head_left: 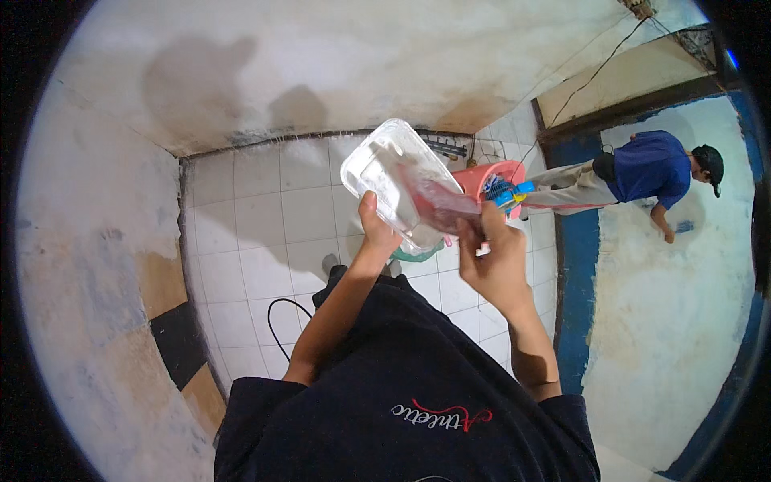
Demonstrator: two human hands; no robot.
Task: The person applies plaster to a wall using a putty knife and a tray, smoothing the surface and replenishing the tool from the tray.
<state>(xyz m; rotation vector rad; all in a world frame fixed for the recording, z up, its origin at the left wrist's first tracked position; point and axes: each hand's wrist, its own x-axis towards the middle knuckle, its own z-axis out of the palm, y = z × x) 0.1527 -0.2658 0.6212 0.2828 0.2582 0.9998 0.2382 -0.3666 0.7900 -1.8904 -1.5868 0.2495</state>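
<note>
In front of my chest, my left hand [379, 231] grips the near left edge of a white rectangular plastic tray [358, 161], thumb over its rim. White, pasty smears coat the inside of the tray. My right hand [499, 263] is closed around a flat, reddish tool [443, 207], blurred by motion; its exact kind cannot be made out. The blade-like part of it lies across the right side of the tray. Whether it touches the tray's bottom is unclear.
Behind the tray, on white floor tiles [257, 213], stands a pink plastic bin [514, 170] with a blue and yellow object [512, 195]. A black cable [271, 321] curves by my left side. At the right, another person [650, 170] holds a brush [684, 226] against the wall.
</note>
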